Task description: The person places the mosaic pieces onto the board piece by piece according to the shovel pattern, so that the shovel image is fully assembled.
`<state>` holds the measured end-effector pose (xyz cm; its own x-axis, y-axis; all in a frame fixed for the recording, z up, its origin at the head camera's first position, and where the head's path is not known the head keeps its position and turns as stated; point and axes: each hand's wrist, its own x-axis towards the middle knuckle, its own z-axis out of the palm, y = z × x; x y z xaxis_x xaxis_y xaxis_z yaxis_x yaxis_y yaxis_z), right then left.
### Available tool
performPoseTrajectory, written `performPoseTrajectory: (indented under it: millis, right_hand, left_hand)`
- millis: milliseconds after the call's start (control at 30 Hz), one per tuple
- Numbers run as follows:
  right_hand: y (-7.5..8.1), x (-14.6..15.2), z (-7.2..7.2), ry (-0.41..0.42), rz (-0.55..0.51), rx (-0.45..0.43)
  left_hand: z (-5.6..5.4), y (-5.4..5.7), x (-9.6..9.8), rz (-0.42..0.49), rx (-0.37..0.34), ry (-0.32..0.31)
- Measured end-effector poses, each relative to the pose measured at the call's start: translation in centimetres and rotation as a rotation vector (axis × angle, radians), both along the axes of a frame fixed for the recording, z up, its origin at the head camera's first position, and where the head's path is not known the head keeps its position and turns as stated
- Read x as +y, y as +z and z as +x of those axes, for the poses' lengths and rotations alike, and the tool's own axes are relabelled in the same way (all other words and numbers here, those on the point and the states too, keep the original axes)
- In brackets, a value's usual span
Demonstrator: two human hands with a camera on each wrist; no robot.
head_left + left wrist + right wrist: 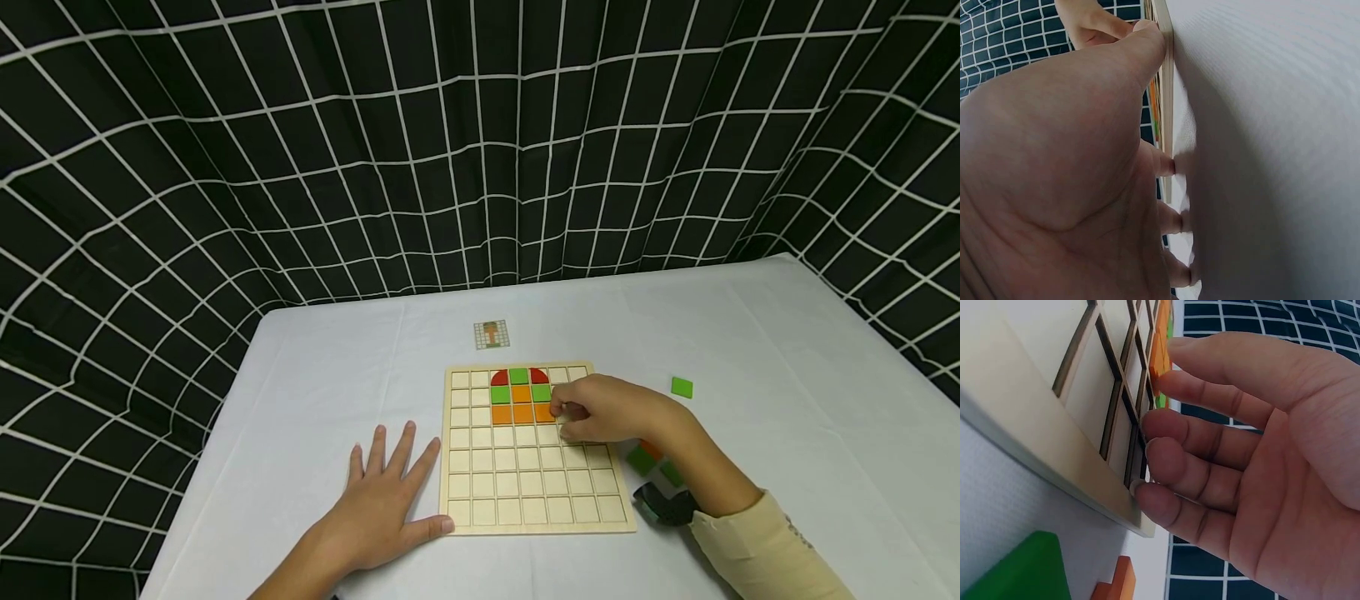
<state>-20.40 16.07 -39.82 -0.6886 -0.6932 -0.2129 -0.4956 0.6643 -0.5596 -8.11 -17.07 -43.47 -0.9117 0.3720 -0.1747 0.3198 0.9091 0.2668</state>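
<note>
A pale wooden grid board [528, 483] lies on the white table, with green, orange and red tiles filling cells near its top. My right hand [611, 408] is over the board's right half, fingers loosely bent. Its index fingertip is right at the edge of the rightmost orange tile [545, 412]; in the right wrist view the thumb [1204, 353] is close to the orange tiles [1159, 350] and nothing shows between thumb and index. My left hand [382, 508] lies flat with fingers spread left of the board, its thumb [1144, 47] at the lower left corner.
A small picture card [491, 334] with a grid lies beyond the board. A loose green tile [682, 387] is to the right. Under the right forearm are more green tiles [642, 460] and an orange one [651, 450]. A black curtain with white grid lines [450, 150] surrounds the table.
</note>
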Motion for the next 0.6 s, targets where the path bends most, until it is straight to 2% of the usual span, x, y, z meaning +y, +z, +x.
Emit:
performPoseTrajectory:
  millis: [333,467,600]
  right_hand:
    - [0.9,0.9,-0.2,-0.043,0.005,-0.027]
    - [1.5,2.0,-0.3,-0.117,0.042,-0.059]
    - [2.1,3.3,-0.4,-0.22,0.142,-0.067]
  left_hand:
    - [0.0,0.1,0.0,0.002,-0.004,0.001]
    - [0.0,0.0,0.0,0.002,-0.005,0.001]
    - [0.0,0.0,0.0,0.004,-0.004,0.0]
